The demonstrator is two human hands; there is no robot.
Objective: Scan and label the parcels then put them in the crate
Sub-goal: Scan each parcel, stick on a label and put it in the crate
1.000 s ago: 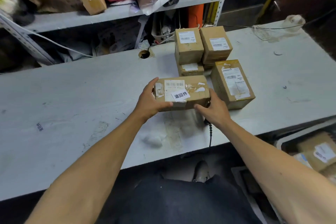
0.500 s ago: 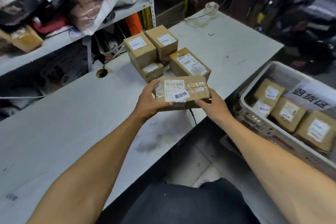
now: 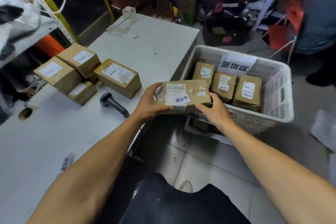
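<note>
A brown cardboard parcel [image 3: 189, 94] with a barcode label and a white sticker is held in the air over the crate's near-left corner. My left hand [image 3: 149, 102] grips its left end and my right hand [image 3: 215, 110] grips its near right corner. The white plastic crate [image 3: 276, 96] stands to the right of the table and holds three labelled parcels [image 3: 224, 85] standing on end. Several more parcels [image 3: 118, 78] sit stacked on the white table [image 3: 149, 49]. A black handheld scanner [image 3: 113, 103] lies on the table left of my hands.
A strip of white stickers [image 3: 65, 163] lies near the table's front edge. A tape roll [image 3: 129, 12] and cables sit at the table's far end. Metal shelving stands at the left, cluttered shelves and a black crate [image 3: 225, 32] behind. A white bag [image 3: 325, 129] lies on the floor.
My view has swung right and both hands have carried the parcel off the table edge toward the crate. The crate is now fully in view.
</note>
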